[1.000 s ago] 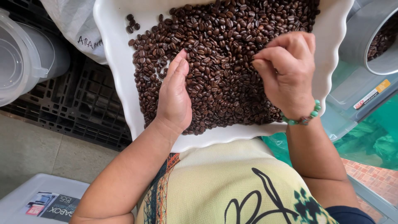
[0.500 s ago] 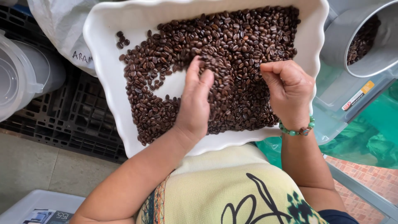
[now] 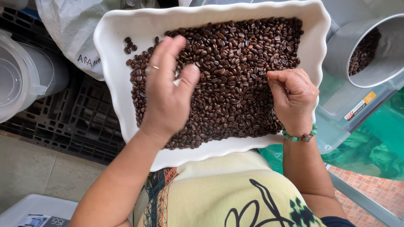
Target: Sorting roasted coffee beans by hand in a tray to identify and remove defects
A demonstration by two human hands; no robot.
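where the white scalloped tray (image 3: 110, 71) rests against the person's lap, dark roasted coffee beans (image 3: 235, 63) cover most of its floor, with a bare strip along the nine o'clock side. the left hand (image 3: 166, 90) lies flat and wide over the beans at about eight o'clock, fingers spread and slightly blurred, hiding the beans beneath. the right hand (image 3: 292, 98) sits at four o'clock, curled narrow with fingertips pinched together; whether it holds a bean cannot be told. a beaded bracelet (image 3: 299, 135) circles its wrist. at two o'clock a metal bucket (image 3: 370, 50) is cut off by the edge.
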